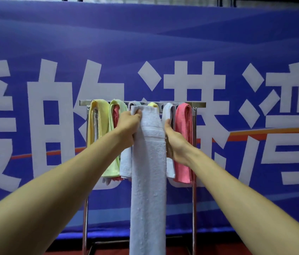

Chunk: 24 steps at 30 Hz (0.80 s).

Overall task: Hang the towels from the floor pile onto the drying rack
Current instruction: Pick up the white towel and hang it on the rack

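A long pale lavender towel (147,172) hangs down in front of the metal drying rack (198,104), its lower end out of frame. My left hand (128,126) grips its top left corner near the rail. My right hand (172,138) is beside the towel's right edge with fingers reaching up between it and another lavender towel (168,110); whether it pinches either cloth is hidden. Several towels hang on the rack: a yellow towel (98,122), a light green towel (114,111) and a pink towel (183,140).
A large blue banner (145,43) with white characters stands right behind the rack. The rack's steel legs (194,218) reach down to a red floor (108,252). The floor pile is out of view.
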Each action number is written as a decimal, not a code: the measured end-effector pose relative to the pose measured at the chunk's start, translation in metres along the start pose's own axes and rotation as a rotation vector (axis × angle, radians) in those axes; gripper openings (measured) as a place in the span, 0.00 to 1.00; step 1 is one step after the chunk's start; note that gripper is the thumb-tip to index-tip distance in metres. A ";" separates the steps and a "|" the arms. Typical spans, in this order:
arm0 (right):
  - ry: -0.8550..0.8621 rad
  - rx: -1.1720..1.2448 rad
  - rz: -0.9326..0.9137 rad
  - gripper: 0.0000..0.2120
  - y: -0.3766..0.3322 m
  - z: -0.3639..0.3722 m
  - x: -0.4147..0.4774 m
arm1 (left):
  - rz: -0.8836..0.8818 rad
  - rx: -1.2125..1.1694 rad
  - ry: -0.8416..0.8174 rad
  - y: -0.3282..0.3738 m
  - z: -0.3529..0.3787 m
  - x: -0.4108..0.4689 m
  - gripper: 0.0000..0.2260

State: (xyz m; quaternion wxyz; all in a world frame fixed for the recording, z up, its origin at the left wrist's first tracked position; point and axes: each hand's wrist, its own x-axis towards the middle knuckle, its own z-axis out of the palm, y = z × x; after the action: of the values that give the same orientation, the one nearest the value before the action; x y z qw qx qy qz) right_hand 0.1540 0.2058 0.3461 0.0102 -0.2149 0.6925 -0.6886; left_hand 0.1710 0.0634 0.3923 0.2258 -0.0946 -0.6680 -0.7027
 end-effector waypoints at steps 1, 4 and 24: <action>-0.048 -0.003 -0.015 0.36 0.005 0.000 -0.001 | -0.015 -0.008 0.022 0.001 -0.002 0.001 0.08; -0.084 -0.033 -0.038 0.33 0.010 0.003 -0.006 | -0.077 -0.033 0.105 0.007 -0.010 0.003 0.14; -0.163 -0.184 -0.122 0.13 0.030 0.000 -0.011 | -0.399 -0.504 0.312 -0.027 -0.046 0.000 0.20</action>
State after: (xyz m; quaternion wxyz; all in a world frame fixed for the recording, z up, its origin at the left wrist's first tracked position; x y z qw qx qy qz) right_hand 0.1554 0.2080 0.3147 0.0048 -0.3120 0.7352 -0.6018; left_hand 0.1669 0.0187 0.3635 0.1529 0.0934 -0.4367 -0.8816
